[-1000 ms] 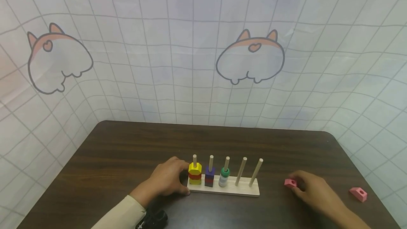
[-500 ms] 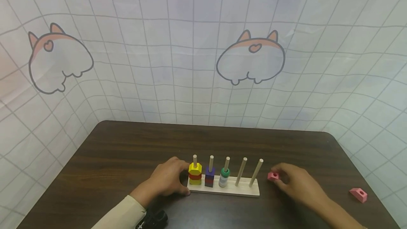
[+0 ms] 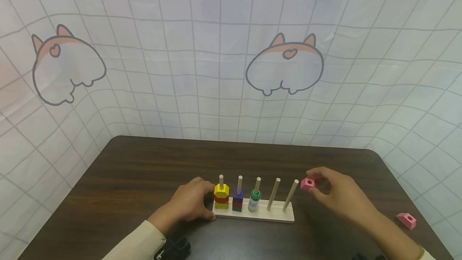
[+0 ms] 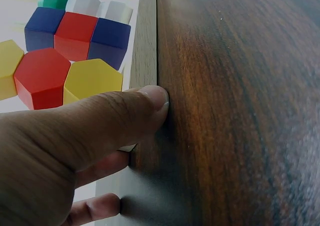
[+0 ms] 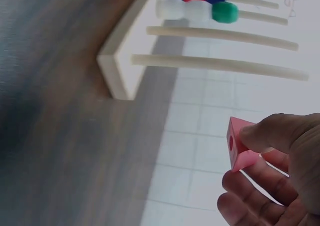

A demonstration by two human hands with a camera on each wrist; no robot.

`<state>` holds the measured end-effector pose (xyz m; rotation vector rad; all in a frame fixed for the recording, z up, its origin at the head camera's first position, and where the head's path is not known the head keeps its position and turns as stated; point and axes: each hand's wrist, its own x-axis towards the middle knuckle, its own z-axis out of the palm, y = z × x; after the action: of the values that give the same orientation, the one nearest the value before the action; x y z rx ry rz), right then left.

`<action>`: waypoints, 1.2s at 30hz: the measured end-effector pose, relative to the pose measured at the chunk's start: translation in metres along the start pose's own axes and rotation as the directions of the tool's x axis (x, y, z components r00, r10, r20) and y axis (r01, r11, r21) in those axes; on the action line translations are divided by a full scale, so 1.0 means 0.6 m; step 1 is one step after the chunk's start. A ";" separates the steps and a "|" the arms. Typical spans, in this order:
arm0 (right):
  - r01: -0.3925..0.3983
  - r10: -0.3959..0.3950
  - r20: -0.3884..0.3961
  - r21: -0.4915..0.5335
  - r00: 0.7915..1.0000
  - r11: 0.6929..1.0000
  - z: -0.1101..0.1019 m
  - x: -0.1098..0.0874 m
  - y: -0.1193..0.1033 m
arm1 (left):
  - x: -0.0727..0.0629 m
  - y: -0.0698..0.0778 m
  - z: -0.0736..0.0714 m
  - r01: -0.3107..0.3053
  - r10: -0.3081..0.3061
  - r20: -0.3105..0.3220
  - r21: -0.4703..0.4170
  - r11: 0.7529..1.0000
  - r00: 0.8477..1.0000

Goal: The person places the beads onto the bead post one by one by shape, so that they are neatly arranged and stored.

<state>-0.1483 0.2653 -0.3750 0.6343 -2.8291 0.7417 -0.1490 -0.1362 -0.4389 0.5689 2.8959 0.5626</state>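
A wooden peg board [image 3: 267, 217] with a row of upright pegs lies on the table. My left hand [image 3: 193, 202] grips its left end, the thumb [image 4: 145, 103] against the front edge. Yellow and red blocks [image 3: 221, 196] fill the leftmost peg, blue and red blocks [image 3: 238, 200] the second, and green and white blocks [image 3: 254, 200] the third. The two right pegs [image 3: 290, 196] are bare. My right hand [image 3: 339, 191] pinches a pink block [image 5: 240, 143] with a hole through it, raised beside the rightmost peg and apart from it.
Another pink block [image 3: 406, 220] lies on the dark wooden table [image 3: 162, 163] near its right edge. A white grid-patterned curtain [image 3: 216, 91] hangs behind the table and along both sides.
My right hand has carried the pink block leftward, then up to near the top of the rightmost peg. My left hand and the peg board have stayed put.
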 end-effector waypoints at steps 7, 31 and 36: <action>0.057 -0.057 -0.063 0.007 0.996 0.998 -0.030 0.016 -0.015 | -0.001 0.001 -0.001 0.003 -0.003 0.004 -0.002 1.000 1.000; 0.214 -0.195 -0.123 0.165 0.973 0.963 -0.027 0.044 -0.088 | -0.001 0.003 -0.002 0.011 -0.011 0.009 -0.003 1.000 1.000; 0.214 -0.200 -0.089 0.202 0.976 0.956 -0.017 0.046 -0.097 | -0.001 0.003 -0.001 0.015 -0.015 0.011 -0.002 1.000 1.000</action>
<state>-0.1474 0.2148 -0.3344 0.9028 -2.5910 1.0093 -0.1481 -0.1352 -0.4379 0.5482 2.8865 0.5587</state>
